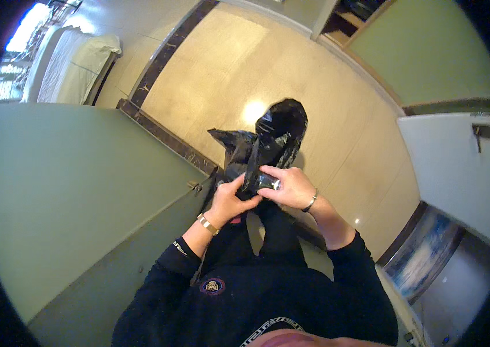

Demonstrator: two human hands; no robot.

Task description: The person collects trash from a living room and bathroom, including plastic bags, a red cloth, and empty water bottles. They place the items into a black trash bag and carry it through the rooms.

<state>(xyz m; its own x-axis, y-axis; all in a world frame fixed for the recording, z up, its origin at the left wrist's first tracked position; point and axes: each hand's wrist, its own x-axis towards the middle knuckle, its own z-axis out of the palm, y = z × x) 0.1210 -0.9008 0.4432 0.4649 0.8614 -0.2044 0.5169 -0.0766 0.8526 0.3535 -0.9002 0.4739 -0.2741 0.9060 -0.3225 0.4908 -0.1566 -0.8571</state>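
Note:
A shiny black plastic bag [281,121] hangs bunched before me, its puffed part beyond my hands and a pointed flap out to the left. My left hand [229,199], with a gold-coloured watch or bracelet at the wrist, pinches the near edge of the bag between thumb and fingers. My right hand [290,186], with a thin bangle, has thumb and fingers closed around a small, shiny, clear or dark object [266,182] against the bag. What exactly that object is, I cannot tell. The two hands are close together, fingertips almost touching.
A pale green door or panel [75,173] with a metal latch [195,186] fills the left. A dark stone threshold [171,139] edges the beige tiled floor [227,56]. At upper left stands a bed [80,65]; at right, a white door [444,165] with a handle and a blue patterned mat [423,251].

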